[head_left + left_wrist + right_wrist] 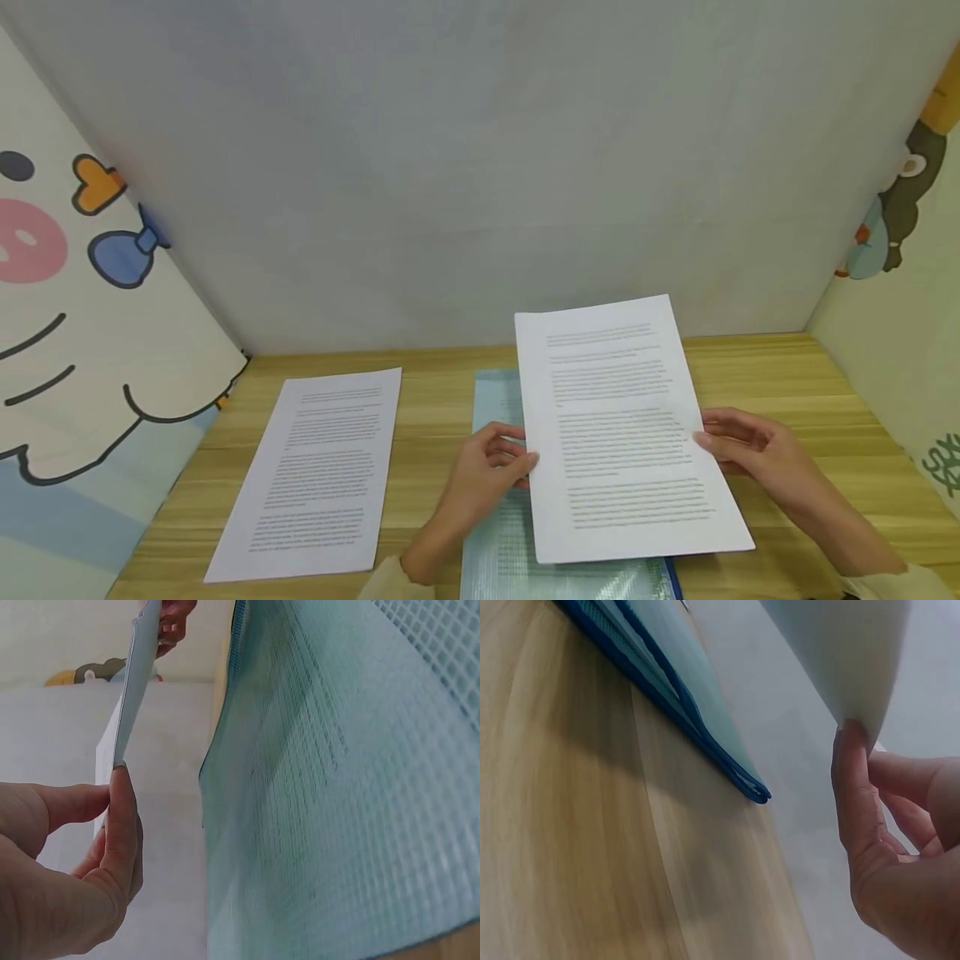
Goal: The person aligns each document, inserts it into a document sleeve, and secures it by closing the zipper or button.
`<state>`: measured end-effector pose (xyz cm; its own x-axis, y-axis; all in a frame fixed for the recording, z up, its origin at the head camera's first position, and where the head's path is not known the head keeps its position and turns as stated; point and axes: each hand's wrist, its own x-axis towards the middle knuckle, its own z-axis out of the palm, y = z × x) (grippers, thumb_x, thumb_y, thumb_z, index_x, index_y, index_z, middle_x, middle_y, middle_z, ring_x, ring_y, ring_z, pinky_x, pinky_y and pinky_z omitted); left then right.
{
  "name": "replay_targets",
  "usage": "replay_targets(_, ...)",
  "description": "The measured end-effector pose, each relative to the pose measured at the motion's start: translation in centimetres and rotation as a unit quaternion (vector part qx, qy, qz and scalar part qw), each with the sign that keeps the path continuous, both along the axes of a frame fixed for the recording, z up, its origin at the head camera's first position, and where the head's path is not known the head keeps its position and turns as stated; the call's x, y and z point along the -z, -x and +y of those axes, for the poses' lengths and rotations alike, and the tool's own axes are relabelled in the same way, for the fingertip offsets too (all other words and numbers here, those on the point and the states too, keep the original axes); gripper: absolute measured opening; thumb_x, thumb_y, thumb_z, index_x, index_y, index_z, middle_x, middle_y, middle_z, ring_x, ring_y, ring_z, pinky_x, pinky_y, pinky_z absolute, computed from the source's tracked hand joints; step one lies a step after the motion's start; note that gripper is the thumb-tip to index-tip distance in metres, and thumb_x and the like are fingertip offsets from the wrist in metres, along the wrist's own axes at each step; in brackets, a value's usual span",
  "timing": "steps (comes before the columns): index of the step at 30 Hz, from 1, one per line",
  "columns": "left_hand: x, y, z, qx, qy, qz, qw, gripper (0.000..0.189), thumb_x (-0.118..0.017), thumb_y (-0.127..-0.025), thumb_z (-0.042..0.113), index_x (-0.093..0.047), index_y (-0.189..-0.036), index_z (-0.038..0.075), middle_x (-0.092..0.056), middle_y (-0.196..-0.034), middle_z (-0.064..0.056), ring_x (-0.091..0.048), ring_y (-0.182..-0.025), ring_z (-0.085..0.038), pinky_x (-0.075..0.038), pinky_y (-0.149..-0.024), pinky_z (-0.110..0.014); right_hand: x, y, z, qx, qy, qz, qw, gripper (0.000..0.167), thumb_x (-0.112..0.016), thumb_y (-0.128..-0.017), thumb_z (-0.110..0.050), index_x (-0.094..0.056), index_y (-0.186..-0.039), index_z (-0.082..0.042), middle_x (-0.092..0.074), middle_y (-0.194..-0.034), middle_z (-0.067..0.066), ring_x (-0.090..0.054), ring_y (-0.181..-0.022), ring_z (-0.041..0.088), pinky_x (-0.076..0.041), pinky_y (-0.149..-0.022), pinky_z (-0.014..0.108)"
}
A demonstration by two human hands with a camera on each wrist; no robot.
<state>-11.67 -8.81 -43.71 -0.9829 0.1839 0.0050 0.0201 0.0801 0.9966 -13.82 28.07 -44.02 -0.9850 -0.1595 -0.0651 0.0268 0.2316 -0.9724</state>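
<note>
Both hands hold up printed paper (615, 433), its text facing the head camera, above a pale blue-green mesh document pouch (487, 533). My left hand (483, 475) pinches the left edge between thumb and fingers. On the opposite edge, my right hand (757, 454) pinches with the thumb in front and fingers behind. In the left wrist view the paper (135, 690) appears nearly edge-on, raised off the pouch (322, 795). Printed lines show through the pouch's mesh. The right wrist view shows the pouch's dark blue edging (697, 731) on the table.
Another printed sheet (322, 475) lies flat on the wood-grain table (427, 433), left of the pouch. A grey wall (480, 183) stands behind the table, and cartoon-patterned panels (67, 333) flank it on both sides.
</note>
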Motion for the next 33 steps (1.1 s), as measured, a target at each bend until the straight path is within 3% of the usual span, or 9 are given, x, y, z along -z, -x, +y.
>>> replay_targets(8, 0.2, 0.2, 1.8, 0.015, 0.000, -0.001, 0.9999, 0.029, -0.072, -0.093, 0.001, -0.061, -0.117, -0.009, -0.066, -0.092, -0.011, -0.070, -0.076, -0.021, -0.063, -0.069, -0.038, 0.5, -0.3, 1.7, 0.009, -0.019, -0.003, 0.9998, 0.034, -0.068, -0.101, -0.019, -0.063, -0.133, -0.008, -0.070, -0.111, -0.016, -0.069, -0.100, 0.004, -0.059, -0.081, 0.026)
replay_targets(16, 0.1, 0.4, 3.5, 0.026, -0.016, -0.008, 0.9995, 0.029, -0.072, -0.092, -0.002, -0.061, -0.117, -0.009, -0.068, -0.092, -0.014, -0.072, -0.076, -0.027, -0.063, -0.070, -0.043, 1.3, -0.6, 3.5, 0.021, -0.007, -0.014, 0.9997, 0.026, -0.066, -0.101, -0.012, -0.069, -0.123, -0.026, -0.071, -0.109, -0.019, -0.068, -0.098, 0.001, -0.059, -0.078, 0.024)
replay_targets(24, 0.2, 0.9, 5.0, 0.034, -0.029, -0.032, 0.9985, 0.028, -0.073, -0.090, -0.004, -0.062, -0.116, -0.007, -0.067, -0.092, -0.012, -0.069, -0.072, -0.017, -0.063, -0.074, -0.049, 1.8, -0.5, 5.5, 0.019, 0.001, -0.054, 0.9983, 0.027, -0.065, -0.101, -0.011, -0.070, -0.117, -0.032, -0.071, -0.108, -0.019, -0.067, -0.097, 0.001, -0.060, -0.076, 0.026)
replay_targets(33, 0.2, 1.1, 6.9, 0.035, -0.040, -0.047, 0.9975, 0.027, -0.072, -0.089, -0.008, -0.063, -0.114, -0.005, -0.065, -0.087, -0.005, -0.070, -0.070, -0.019, -0.063, -0.074, -0.047, 2.6, -0.7, 7.7, 0.034, 0.000, -0.077, 0.9964, 0.030, -0.065, -0.102, -0.014, -0.068, -0.111, -0.042, -0.068, -0.107, -0.025, -0.065, -0.097, -0.005, -0.058, -0.076, 0.023)
